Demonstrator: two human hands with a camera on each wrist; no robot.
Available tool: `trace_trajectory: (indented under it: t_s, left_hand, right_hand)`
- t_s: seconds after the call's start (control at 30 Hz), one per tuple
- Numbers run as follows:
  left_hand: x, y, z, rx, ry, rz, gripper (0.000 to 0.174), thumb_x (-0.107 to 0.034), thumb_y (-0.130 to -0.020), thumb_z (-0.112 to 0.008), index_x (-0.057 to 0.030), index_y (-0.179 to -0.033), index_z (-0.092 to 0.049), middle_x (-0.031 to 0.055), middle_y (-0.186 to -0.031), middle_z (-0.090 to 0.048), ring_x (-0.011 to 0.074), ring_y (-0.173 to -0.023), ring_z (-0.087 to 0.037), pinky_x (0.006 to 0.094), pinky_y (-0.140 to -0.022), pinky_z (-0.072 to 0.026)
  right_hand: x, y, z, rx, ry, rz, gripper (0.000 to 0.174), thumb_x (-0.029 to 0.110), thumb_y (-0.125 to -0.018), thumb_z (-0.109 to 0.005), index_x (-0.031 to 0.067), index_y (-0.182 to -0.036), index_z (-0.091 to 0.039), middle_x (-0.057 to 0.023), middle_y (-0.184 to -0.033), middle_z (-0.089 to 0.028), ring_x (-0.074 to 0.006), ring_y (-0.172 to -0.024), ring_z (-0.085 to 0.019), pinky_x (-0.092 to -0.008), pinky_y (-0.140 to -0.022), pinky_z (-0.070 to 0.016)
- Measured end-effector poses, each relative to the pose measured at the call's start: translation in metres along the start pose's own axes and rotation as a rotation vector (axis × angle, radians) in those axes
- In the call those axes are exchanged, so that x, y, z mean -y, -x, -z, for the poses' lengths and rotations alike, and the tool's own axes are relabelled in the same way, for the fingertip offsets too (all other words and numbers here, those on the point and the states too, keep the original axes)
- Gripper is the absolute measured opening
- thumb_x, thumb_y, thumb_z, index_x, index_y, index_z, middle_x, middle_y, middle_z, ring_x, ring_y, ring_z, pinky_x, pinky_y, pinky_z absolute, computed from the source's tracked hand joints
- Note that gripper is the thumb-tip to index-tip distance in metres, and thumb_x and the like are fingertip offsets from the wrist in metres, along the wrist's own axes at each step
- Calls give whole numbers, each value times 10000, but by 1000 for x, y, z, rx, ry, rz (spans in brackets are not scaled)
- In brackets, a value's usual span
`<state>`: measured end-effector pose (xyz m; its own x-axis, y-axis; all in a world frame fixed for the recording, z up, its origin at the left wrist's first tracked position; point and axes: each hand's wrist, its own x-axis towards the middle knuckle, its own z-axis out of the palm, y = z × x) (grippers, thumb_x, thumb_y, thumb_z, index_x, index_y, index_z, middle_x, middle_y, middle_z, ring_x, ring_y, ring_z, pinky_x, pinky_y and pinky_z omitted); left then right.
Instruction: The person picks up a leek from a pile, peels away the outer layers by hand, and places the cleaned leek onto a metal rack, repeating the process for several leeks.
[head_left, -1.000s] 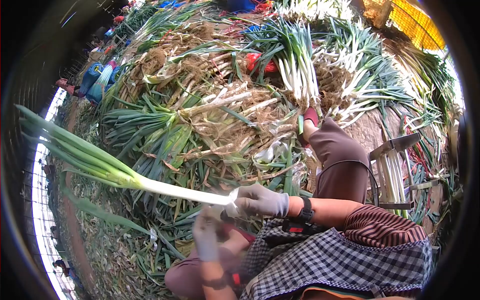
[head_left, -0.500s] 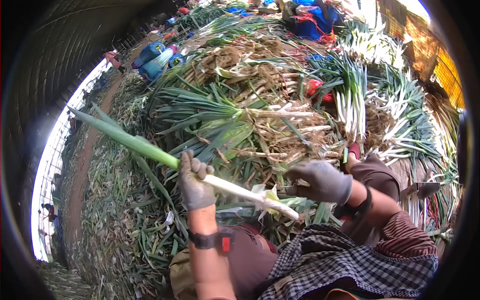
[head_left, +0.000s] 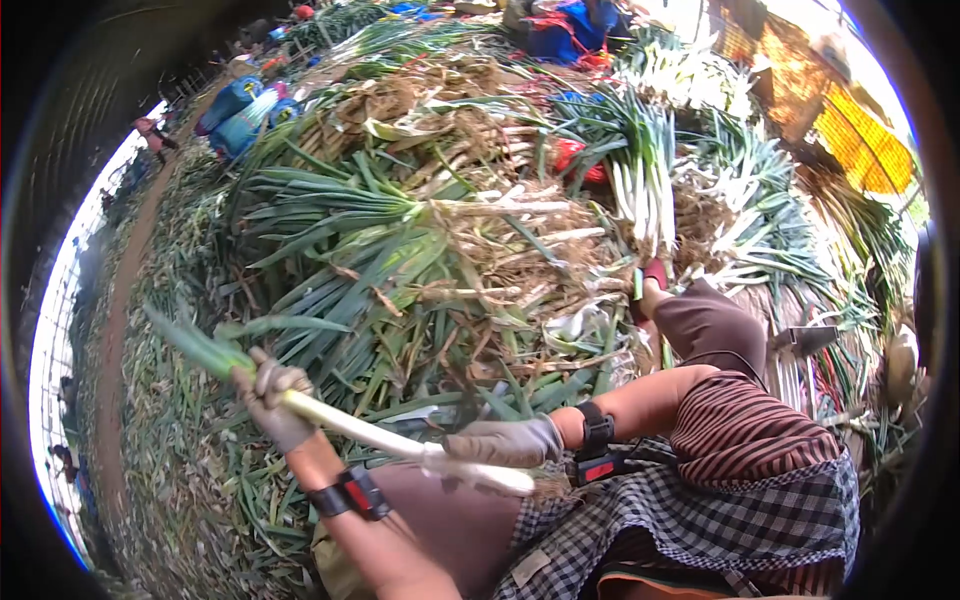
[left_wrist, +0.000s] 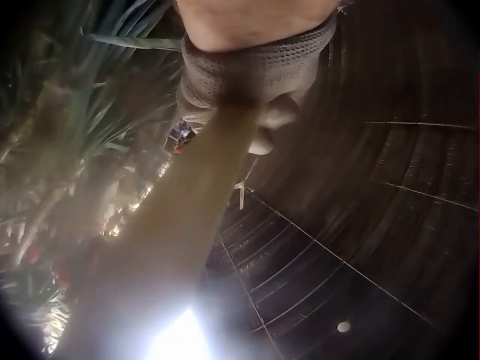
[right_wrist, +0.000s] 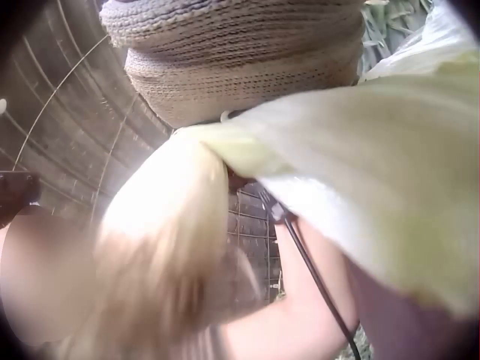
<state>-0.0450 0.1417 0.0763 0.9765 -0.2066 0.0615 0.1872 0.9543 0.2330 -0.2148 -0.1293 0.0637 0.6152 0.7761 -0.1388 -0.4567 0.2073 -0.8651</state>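
Leek (head_left: pixel 365 430): green leaves upper left, white shaft slanting down right, roots blurred. Left hand (head_left: pixel 277 402) grips below leaves; right hand (head_left: pixel 505 442) grips near root end, pale layer flaring.

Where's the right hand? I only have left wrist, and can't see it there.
Observer: Head view: the right hand is over the leek, toward its pale end.

Operator: Any loose layer beside that hand?

Observer: Yes. Right wrist view: a pale leaf layer flares out just below the glove.

Operator: What else is ahead of the person?

Observer: Head view: a bunch of leeks lies with its white ends toward a red shoe.
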Motion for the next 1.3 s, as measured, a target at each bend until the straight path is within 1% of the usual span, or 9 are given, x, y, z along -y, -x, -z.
trace_trajectory:
  t_s: [0.1, 0.33, 0.4, 0.47, 0.53, 0.67, 1.17, 1.23, 1.3]
  left_hand:
    - [-56, 8, 41, -26, -112, -140, 516, -462, -999, -374, 6, -1050, -584, -81, -503, -417, 36, -370, -360, 247, -494, -473]
    - [-123, 51, 81, -439, -326, -499, 274, -311, -966, -527, -46, -897, -529, -93, -523, -334, 28, -421, -315, 153, -486, -383]
    - [-129, 65, 77, -599, -403, -736, 314, -345, -943, -553, -43, -862, -530, -94, -514, -323, 21, -419, -296, 148, -462, -352]
    - [-149, 77, 95, -221, -208, -494, 261, -290, -959, -533, -31, -928, -548, -91, -539, -318, 24, -421, -279, 159, -475, -346]
    - [-96, 63, 44, -319, -353, -596, 236, -262, -969, -519, -28, -978, -550, -88, -556, -307, 23, -431, -268, 167, -478, -338]
    - [4, 71, -39, -312, -639, -682, 278, -252, -991, -498, -24, -1148, -521, -72, -640, -323, 22, -474, -293, 145, -470, -321]
    - [101, 41, -43, -287, -937, -536, 295, -208, -992, -444, 20, -1169, -507, -75, -606, -231, 21, -477, -225, 190, -513, -256]
    - [105, 34, -53, -409, -1009, -419, 387, -319, -996, -417, -105, -679, -469, -42, -533, -278, 113, -490, -329, 295, -710, -456]
    - [101, 26, -42, -328, -1095, -420, 408, -320, -1004, -388, -125, -645, -408, -38, -537, -246, 118, -492, -309, 294, -717, -454]
  right_hand:
    - [-39, 28, 7, -100, 128, 180, 727, 675, -903, -371, 5, -1012, -629, 22, -737, -569, -61, -646, -495, -216, -569, -416]
    - [1, 166, 13, -40, 453, -114, 332, 253, -956, -565, -33, -1125, -569, -26, -796, -611, -57, -745, -516, -286, -648, -465]
    - [4, 189, 19, -341, 576, -43, 379, 325, -945, -578, -8, -1124, -587, -73, -734, -620, -155, -667, -582, -304, -625, -478]
    - [21, 173, 27, -287, 1266, -317, 364, 379, -864, -639, 27, -948, -608, -147, -770, -644, -350, -668, -620, -404, -618, -498]
    - [-23, 149, 60, -247, 1728, -263, 341, 390, -836, -648, 56, -896, -616, -137, -793, -654, -352, -692, -638, -437, -622, -499]
    - [15, 89, 78, -529, 1376, 289, 301, 372, -830, -653, 79, -901, -644, -144, -803, -656, -347, -746, -642, -422, -667, -505]
    - [82, -54, 364, -1100, 1353, -250, 368, 285, -905, -524, -8, -1127, -545, -233, -1018, -650, -384, -989, -623, -451, -858, -481]
    - [77, -81, 396, -1126, 1361, -299, 319, 227, -904, -499, 6, -1127, -559, -224, -1004, -661, -360, -968, -643, -440, -822, -501]
    - [73, -102, 411, -1069, 1551, -307, 318, 201, -886, -508, -7, -1118, -569, -218, -947, -666, -341, -894, -660, -423, -750, -510]
